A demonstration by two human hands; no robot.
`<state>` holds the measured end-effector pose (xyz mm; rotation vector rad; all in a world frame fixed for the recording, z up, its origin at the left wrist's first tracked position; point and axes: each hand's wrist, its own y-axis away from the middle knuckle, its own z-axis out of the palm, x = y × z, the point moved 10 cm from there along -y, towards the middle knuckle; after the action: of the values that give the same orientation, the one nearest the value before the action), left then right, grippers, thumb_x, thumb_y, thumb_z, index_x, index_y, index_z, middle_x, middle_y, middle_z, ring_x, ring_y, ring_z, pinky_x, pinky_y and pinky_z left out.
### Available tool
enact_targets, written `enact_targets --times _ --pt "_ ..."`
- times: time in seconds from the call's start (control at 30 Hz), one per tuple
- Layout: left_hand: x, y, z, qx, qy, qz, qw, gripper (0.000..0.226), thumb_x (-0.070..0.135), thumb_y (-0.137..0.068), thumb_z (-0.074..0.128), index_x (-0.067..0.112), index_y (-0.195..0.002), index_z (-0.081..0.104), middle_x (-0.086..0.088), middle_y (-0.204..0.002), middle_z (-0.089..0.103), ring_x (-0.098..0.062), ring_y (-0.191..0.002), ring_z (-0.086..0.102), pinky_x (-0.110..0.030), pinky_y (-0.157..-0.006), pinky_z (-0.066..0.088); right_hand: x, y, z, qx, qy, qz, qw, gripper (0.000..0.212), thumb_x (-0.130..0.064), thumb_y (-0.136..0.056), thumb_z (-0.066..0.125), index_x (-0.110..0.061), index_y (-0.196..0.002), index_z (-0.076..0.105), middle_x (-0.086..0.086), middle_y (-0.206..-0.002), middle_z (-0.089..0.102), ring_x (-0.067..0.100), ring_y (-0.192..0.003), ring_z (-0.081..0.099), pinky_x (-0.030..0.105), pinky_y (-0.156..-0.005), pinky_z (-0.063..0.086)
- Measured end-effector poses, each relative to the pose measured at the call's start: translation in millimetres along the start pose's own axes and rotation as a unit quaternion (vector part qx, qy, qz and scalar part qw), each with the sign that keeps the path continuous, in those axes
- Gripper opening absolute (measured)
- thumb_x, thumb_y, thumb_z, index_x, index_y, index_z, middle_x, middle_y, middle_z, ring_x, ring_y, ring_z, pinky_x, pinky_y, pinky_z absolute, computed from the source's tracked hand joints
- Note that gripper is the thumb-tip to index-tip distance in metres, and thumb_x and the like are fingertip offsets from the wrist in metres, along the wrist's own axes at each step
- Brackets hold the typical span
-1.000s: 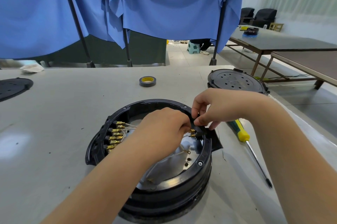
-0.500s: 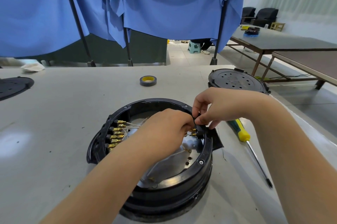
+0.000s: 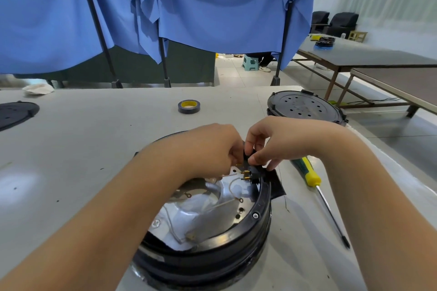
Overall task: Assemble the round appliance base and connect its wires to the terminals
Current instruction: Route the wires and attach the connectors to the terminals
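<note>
Hands [image 3: 208, 148] [image 3: 281, 141] pinching small black part at base [image 3: 248, 224] rim, part mostly hidden by fingers

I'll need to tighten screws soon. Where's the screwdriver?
In the head view, the screwdriver lies on the table to the right of the round base, just beneath the right hand.

Both hands are bunched up mid-frame over the far right rim of the round black appliance base [image 3: 236, 238]. The left hand [image 3: 212, 148] and right hand [image 3: 281, 141] are both pinching at a small black terminal block [image 3: 254, 176] with brass pins. Thin wires [image 3: 230, 186] loop over the shiny metal plate inside. A yellow-green screwdriver [image 3: 314, 182] lies right of the base on the tabletop [image 3: 82, 160], a tape roll [image 3: 188, 107] sits further back, and a black round cover [image 3: 305, 107] is at upper right.
</note>
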<state>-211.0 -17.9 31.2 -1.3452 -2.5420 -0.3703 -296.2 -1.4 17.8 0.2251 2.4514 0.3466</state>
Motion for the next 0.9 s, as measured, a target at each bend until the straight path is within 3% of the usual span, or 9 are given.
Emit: enact_targets --times 0.17,0.27,0.4,0.9 --pt "-11 -4 22 -0.062 0.041 -0.022 0.997 0.025 0.001 -0.09 0.053 0.02 -0.099 0.067 0.006 -0.076 0.066 -0.008 -0.065 0.071 -0.027 -0.067 0.058 1 0 0 -0.001 -0.011 0.003 1.0 0.008 -0.014 -0.086 0.071 -0.015 -0.093 0.067 0.004 -0.088 0.066 0.007 -0.06 0.069 0.014 -0.057 0.052" --pt "-13 -4 21 -0.036 0.058 -0.018 0.998 0.029 0.002 -0.091 0.045 0.023 -0.092 0.064 0.004 -0.082 0.068 -0.007 -0.063 0.07 -0.026 -0.063 0.056 2 -1 0 -0.002 -0.015 0.003 1.0 0.008 -0.015 -0.086 0.072 -0.017 -0.091 0.067 0.002 -0.085 0.065 0.009 -0.063 0.07 0.016 -0.059 0.054" --pt "-11 -3 20 -0.022 0.112 -0.001 0.993 0.032 0.001 -0.09 0.039 0.017 -0.097 0.066 0.002 -0.087 0.071 -0.011 -0.07 0.071 -0.034 -0.073 0.059 2 -1 1 -0.006 -0.023 0.001 1.0 0.008 -0.013 -0.085 0.072 -0.016 -0.09 0.067 0.001 -0.08 0.064 0.008 -0.063 0.068 0.018 -0.061 0.056" --pt "-16 -5 22 -0.02 0.177 0.018 0.984 0.027 0.003 -0.09 0.051 0.018 -0.096 0.073 0.001 -0.083 0.075 -0.005 -0.073 0.07 -0.03 -0.077 0.057 2 0 3 -0.013 -0.041 0.004 0.999 0.009 -0.012 -0.085 0.072 -0.015 -0.091 0.067 -0.001 -0.075 0.06 0.004 -0.059 0.066 0.016 -0.059 0.054"
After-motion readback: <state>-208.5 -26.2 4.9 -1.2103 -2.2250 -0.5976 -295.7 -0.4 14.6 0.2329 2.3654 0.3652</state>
